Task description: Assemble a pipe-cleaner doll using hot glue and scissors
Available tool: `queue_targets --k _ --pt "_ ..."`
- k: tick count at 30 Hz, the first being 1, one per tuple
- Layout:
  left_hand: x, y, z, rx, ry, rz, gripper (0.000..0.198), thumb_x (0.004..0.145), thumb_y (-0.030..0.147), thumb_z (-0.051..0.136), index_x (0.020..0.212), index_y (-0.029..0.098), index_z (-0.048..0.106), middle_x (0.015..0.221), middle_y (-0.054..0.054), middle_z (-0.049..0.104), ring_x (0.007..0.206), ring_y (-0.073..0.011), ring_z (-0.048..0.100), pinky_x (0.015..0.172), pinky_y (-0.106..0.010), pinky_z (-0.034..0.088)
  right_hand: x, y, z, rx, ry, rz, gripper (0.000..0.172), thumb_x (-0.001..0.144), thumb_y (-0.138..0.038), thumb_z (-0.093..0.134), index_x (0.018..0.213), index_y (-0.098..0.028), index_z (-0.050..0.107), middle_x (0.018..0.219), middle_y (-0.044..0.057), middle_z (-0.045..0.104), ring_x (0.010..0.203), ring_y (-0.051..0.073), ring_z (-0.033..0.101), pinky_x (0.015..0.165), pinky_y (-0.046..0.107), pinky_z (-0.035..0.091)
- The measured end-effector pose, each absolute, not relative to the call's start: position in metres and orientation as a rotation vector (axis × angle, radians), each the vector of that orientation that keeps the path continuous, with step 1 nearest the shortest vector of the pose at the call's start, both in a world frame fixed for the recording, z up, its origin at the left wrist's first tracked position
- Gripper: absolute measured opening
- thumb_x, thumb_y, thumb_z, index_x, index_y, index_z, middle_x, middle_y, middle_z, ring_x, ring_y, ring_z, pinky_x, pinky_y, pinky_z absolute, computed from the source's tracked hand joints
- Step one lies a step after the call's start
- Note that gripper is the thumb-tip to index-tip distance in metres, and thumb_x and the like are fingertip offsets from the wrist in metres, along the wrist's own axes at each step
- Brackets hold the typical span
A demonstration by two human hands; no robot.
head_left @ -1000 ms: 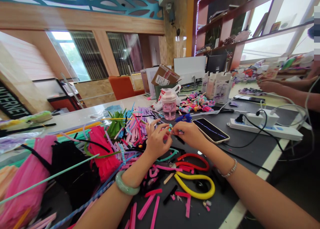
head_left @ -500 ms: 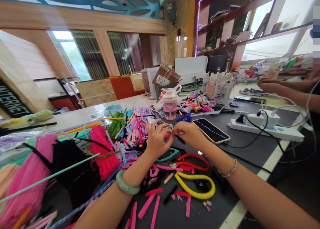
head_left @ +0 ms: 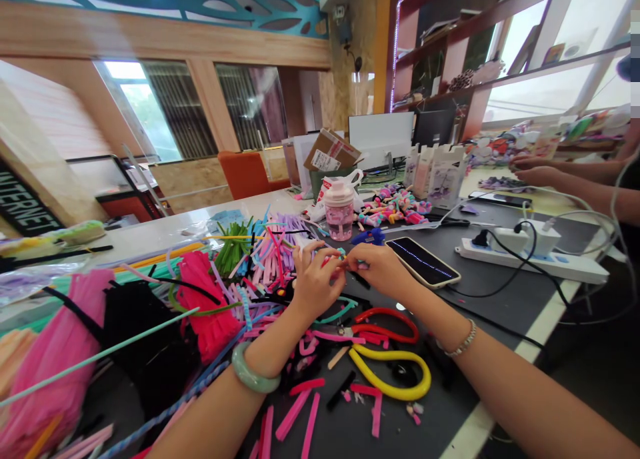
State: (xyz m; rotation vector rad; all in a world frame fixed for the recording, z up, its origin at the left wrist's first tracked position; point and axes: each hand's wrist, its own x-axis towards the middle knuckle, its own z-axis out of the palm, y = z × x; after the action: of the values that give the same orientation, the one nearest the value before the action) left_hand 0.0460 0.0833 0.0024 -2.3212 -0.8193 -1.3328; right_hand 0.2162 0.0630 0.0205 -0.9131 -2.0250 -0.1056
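Note:
My left hand (head_left: 318, 279), with a green bangle at the wrist, is closed in a pinch on something small, partly teal, that the fingers mostly hide. Against its fingertips is my right hand (head_left: 377, 267), its fingers also pinched round a small item I cannot make out. Just beyond the hands lies a blue tool (head_left: 369, 237). Scissors with red handles (head_left: 411, 321) and a yellow loop (head_left: 425, 379) rest on the dark table nearer to me. Cut pink strips (head_left: 293, 413) are scattered at the front.
Bundles of fuzzy stems, pink (head_left: 65, 339), black (head_left: 145, 332) and green (head_left: 233, 249), cover the left. A pink cup (head_left: 340, 212) stands behind the hands. Rightward are a phone (head_left: 423, 262), a power strip (head_left: 535, 259) with cables, and another person's hands (head_left: 543, 172).
The fingers of my left hand have curled in slightly toward my right hand, which stays almost still. At the right, the other person's hands have shifted a little to the left.

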Motion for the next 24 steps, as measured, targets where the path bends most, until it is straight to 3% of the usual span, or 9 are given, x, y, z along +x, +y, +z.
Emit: queue_targets --k 24 --pt "0.0469 0.0831 0.0009 -2.379 -0.885 -1.292 0.008 0.08 0.014 0.056 0.08 0.021 0.06 0.097 -0.002 0.069 0.108 -0.0258 0.051 0.103 -0.054 0.027 0.2141 0.0614 0.0222 -0.915 -2.019 -0.082 0.028 0.063 0.009 0.044 0.062 -0.017 0.055 0.065 -0.001 0.06 0.063 0.011 0.056 0.06 0.019 0.039"
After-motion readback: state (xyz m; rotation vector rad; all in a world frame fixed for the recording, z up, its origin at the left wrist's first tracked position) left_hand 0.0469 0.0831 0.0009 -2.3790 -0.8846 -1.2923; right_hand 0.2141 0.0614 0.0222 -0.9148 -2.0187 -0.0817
